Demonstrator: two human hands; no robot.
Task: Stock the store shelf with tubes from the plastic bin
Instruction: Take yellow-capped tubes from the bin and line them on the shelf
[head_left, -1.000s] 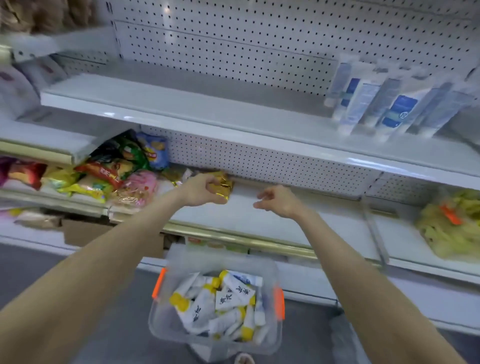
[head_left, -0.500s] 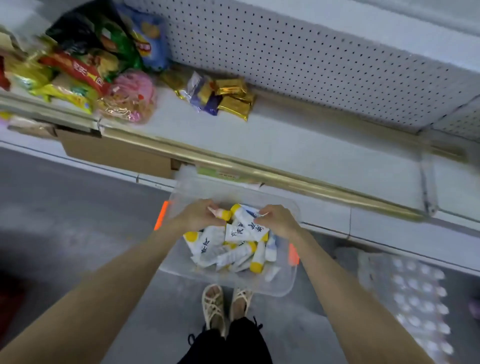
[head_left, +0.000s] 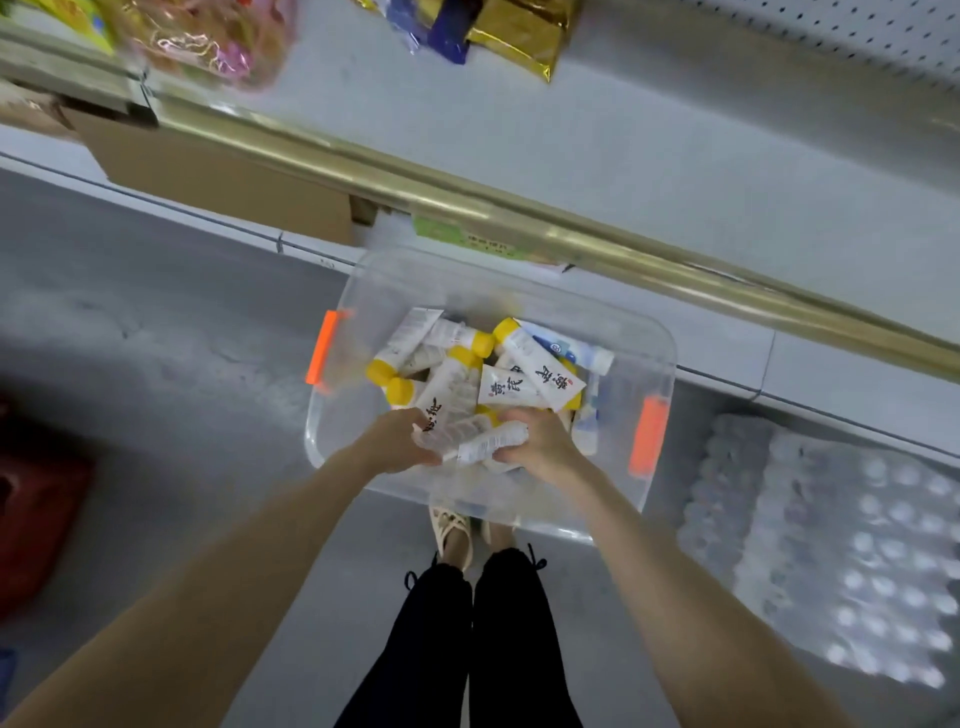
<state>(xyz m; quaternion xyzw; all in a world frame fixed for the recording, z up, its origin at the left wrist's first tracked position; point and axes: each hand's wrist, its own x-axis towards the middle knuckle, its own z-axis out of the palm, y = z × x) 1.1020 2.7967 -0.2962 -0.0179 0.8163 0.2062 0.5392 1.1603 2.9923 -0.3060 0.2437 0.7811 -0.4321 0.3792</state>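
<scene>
A clear plastic bin (head_left: 660, 358) with orange latches stands on the floor below the shelf. Inside lie several white tubes (head_left: 535, 374) with yellow caps and black lettering. Both hands are in the near part of the bin. My left hand (head_left: 397, 441) grips a white tube (head_left: 441, 410) from the left. My right hand (head_left: 537, 444) curls round another white tube (head_left: 493, 441) from the right. The white shelf (head_left: 649, 156) with a gold front rail runs diagonally above the bin.
Gold and blue snack packets (head_left: 498, 31) and a pink bag (head_left: 218, 41) lie on the shelf at the top. A cardboard box (head_left: 218, 176) sits under the shelf at the left. Wrapped bottle packs (head_left: 831, 545) stand on the floor at the right. My feet are just behind the bin.
Both hands came down from the shelf into the bin and slid to its near side, closing on tubes. The camera tilted down toward the floor.
</scene>
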